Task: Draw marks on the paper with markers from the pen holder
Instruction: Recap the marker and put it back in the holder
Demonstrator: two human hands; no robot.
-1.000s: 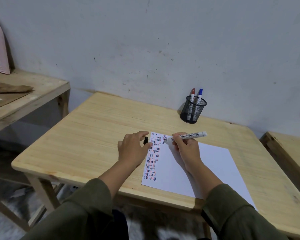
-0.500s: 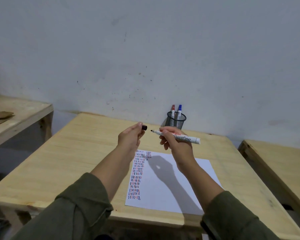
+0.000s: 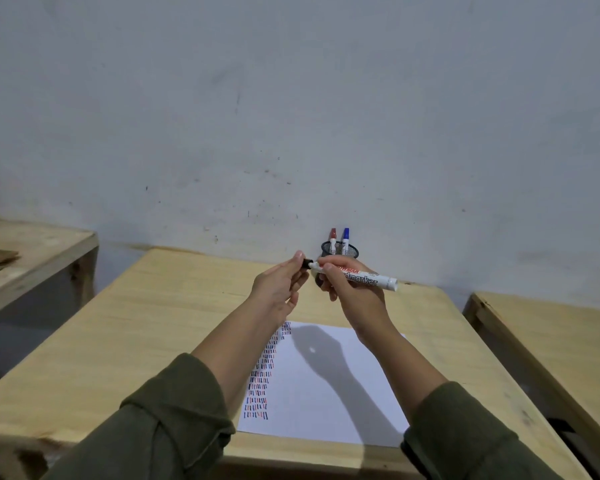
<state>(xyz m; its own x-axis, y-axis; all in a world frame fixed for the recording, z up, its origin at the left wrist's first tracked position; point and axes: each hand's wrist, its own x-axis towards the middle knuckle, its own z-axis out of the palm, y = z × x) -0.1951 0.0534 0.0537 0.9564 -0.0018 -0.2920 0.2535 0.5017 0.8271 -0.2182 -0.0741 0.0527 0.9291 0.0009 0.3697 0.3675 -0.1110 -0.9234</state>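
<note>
While raised above paper (image 3: pixel 326 393) (table edges clear), hands (image 3: pixel 281 289) capping marker (image 3: pixel 364 277).

I see the paper (image 3: pixel 329 386) flat on the desk (image 3: pixel 125 341), near its front edge, marks (image 3: pixel 262 375) down its left side. Pen holder (image 3: pixel 340 250) stands at the desk's back edge by the wall (image 3: pixel 291 116), two markers (image 3: pixel 339 236) upright in it. My left hand (image 3: pixel 279 289) and right hand (image 3: pixel 352 289) are raised above the paper, in front of the holder; right grip holds a marker (image 3: pixel 371 278), cap (image 3: pixel 306 264) at its left end between the left fingertips. Another desk (image 3: pixel 32 251) sits left, one more (image 3: pixel 551 341) right.
</note>
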